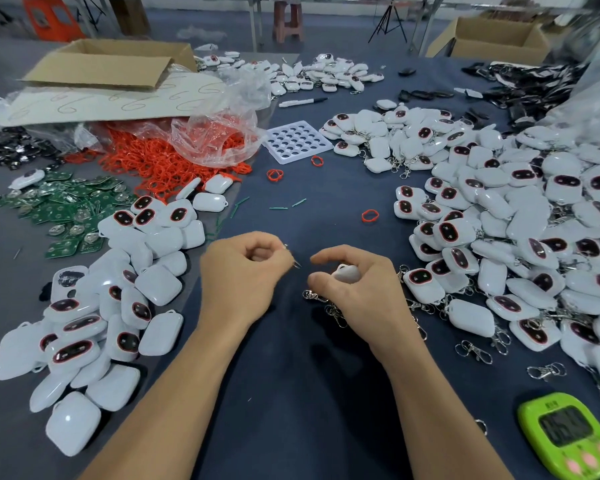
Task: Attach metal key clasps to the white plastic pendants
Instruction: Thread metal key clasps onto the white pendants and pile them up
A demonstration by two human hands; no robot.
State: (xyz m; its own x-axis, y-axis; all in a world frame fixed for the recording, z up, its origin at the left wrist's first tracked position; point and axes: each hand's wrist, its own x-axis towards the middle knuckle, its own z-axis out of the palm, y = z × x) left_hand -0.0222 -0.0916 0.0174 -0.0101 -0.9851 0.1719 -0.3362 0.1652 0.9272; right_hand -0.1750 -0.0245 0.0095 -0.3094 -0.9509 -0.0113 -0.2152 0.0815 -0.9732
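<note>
Your left hand (pixel 246 271), pinching metal clasp (pixel 297 264); right hand (pixel 354 289), gripping white pendant (pixel 347 274): steady its loop, thread squarely.

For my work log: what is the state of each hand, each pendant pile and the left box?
left hand: pinches a metal clasp
right hand: holds a white pendant, clasp not yet attached
left pile of pendants: without clasps
right pile of pendants: many with clasps attached
left cardboard box: flaps open
</note>
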